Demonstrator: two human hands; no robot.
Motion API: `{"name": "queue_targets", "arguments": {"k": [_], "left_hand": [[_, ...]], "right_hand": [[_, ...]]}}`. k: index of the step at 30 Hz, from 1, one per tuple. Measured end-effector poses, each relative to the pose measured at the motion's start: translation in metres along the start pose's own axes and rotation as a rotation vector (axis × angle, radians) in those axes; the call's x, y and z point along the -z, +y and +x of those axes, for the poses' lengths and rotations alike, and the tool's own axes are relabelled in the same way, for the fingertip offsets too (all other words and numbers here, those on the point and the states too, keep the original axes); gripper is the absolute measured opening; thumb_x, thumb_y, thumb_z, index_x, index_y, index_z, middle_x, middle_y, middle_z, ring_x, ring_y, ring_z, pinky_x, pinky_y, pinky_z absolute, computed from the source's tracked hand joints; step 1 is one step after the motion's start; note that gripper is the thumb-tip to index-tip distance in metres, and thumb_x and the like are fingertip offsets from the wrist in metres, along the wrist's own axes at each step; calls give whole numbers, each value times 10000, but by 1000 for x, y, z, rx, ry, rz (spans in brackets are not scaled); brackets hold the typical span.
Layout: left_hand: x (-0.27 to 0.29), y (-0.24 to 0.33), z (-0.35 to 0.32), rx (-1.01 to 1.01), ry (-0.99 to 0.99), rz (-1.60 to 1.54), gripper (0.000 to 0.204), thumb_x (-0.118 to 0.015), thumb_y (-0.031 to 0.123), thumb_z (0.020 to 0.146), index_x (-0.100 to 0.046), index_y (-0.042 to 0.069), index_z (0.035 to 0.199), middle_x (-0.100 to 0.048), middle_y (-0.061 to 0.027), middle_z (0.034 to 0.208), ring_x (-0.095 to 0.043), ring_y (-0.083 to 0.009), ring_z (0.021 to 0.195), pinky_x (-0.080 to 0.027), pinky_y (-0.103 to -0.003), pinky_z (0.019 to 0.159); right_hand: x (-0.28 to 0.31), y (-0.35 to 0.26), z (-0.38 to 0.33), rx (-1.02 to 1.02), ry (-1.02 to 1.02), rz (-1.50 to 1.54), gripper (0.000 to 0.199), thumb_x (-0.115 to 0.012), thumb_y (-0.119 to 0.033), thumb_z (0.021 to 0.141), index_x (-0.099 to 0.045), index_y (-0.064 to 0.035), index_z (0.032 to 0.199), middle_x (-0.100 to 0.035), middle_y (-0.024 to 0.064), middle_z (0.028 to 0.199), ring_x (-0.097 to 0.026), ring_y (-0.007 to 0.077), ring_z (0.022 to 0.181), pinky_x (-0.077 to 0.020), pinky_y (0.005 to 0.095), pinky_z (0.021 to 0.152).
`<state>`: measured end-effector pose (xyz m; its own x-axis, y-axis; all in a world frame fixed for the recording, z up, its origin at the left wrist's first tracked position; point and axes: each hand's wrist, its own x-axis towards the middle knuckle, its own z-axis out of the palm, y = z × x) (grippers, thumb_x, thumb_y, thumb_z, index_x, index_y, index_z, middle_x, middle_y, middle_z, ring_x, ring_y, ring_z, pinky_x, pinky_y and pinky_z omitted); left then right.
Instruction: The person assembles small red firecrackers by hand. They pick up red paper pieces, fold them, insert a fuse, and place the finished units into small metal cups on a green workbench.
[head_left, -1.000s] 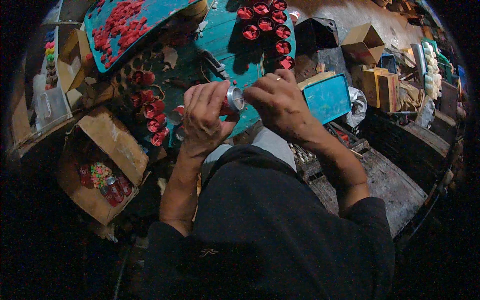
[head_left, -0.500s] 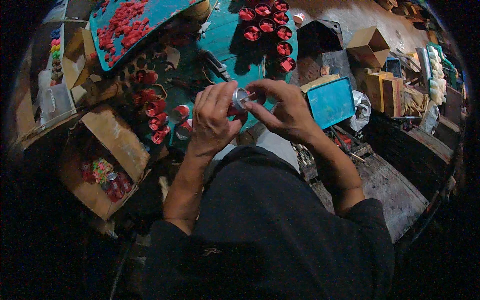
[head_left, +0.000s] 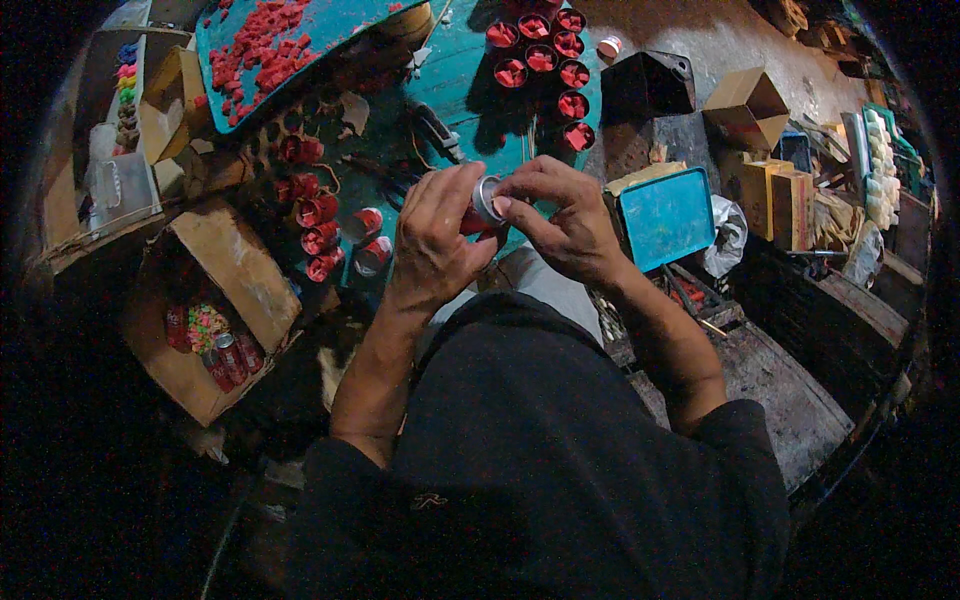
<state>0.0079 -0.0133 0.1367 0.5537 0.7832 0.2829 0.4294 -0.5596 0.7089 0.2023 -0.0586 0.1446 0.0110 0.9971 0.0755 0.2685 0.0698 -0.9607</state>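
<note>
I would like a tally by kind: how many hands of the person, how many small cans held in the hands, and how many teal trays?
Hands: 2 (left hand, right hand)
Small can held between them: 1
Teal trays: 2 (large tray with red pieces, small tray)
Total: 5

bench: teal worktop [head_left: 460,90], worn, cluttered | left: open cardboard box [head_left: 215,300] on dark floor | right: dark wooden planks [head_left: 790,400], brown cartons [head_left: 745,105], teal tray [head_left: 667,218] | light: dim, edges black
</note>
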Motion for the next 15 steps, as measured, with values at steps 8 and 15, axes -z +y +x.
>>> {"name": "queue_targets", "arguments": {"k": [8,15], "left_hand": [[-3,13,8,125,-8,-196,527,-842,118,772,-593,25,1227,-649,-214,1165,-662,-415,1003,-555,-455,870],[-23,-9,17,345,-102,-184,431,-824,205,846,-646,57,1210,-700,-171,1133,-699,-313,1043,-554,-418,917]], "right_hand": [[6,14,1,19,69,58,134,-751,-113,905,-751,-12,992,-715,115,960,-699,223,876,-536,332,770],[19,49,12,-168,-171,141,318,-783,-223,905,-705,-17,1134,-668,114,1164,-645,205,1025,-529,345,840]]}}
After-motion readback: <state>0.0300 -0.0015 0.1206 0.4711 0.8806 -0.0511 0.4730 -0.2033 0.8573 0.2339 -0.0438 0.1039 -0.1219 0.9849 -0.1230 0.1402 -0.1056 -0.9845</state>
